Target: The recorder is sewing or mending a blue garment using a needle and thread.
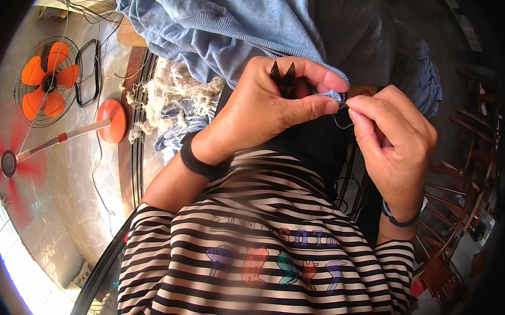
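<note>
A light-blue knit garment point(223, 42) with a ribbed edge spreads away in front of me. My left hand point(271, 103) pinches a small folded piece of that edge between thumb and fingers. Tucked in the same palm is a dark two-pointed tool point(288, 81), which looks like thread snips; its handle is hidden. Close against the pinched edge, my right hand point(399, 138) has thumb and forefinger together on something too small to make out, perhaps a needle or yarn end. A loose blue-grey yarn point(342, 127) loops below, between both hands.
Left of the garment lies a heap of cream yarn scraps point(175, 93), with crumpled blue fabric point(179, 133) beside it. A floor fan with orange blades point(48, 83) and a fan with blurred red blades point(9, 163) stand further left. Wooden chairs point(458, 183) are at right; more blue cloth point(429, 80) hangs there.
</note>
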A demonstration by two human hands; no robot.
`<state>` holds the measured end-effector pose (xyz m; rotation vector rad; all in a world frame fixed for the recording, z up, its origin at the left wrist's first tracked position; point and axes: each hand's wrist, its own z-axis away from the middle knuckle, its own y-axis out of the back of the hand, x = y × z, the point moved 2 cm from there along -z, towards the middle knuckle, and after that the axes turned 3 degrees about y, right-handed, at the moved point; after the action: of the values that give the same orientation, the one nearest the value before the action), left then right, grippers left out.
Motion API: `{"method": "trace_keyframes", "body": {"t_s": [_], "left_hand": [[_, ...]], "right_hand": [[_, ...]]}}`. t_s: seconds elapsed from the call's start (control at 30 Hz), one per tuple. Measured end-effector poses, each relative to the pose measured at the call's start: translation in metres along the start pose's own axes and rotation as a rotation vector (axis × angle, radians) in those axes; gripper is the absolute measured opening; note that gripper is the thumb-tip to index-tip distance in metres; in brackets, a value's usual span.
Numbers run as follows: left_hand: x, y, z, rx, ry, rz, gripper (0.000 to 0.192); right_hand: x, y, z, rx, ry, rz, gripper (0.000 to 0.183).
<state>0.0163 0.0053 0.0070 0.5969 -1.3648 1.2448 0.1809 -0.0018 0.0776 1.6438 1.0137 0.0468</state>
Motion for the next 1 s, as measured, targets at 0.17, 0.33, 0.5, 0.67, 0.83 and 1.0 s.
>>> {"method": "trace_keyframes", "body": {"t_s": [0.17,0.33,0.5,0.67,0.83,1.0], "left_hand": [[-0.0013,0.0001,0.0001,-0.001,0.008,0.025,0.023],[-0.0023,0.0005,0.0002,-0.005,-0.002,0.033,0.023],[-0.0014,0.0006,0.0000,-0.013,0.010,0.025,0.023],[-0.0021,0.0010,-0.0007,-0.041,-0.001,0.059,0.024],[-0.0016,0.0018,-0.0004,-0.051,0.015,0.063,0.024],[-0.0001,0.0014,0.0003,-0.052,0.030,0.065,0.024]], "right_hand": [[-0.0004,-0.0005,-0.0002,-0.002,-0.008,-0.007,0.019],[-0.0008,-0.0021,-0.0009,-0.004,0.005,0.007,0.019],[0.0007,-0.0007,-0.0020,-0.006,0.022,-0.001,0.017],[0.0014,0.0012,-0.0029,-0.019,0.048,-0.008,0.018],[0.0013,0.0017,-0.0040,-0.044,0.033,-0.018,0.018],[0.0012,0.0031,-0.0043,-0.055,0.037,0.009,0.018]]}}
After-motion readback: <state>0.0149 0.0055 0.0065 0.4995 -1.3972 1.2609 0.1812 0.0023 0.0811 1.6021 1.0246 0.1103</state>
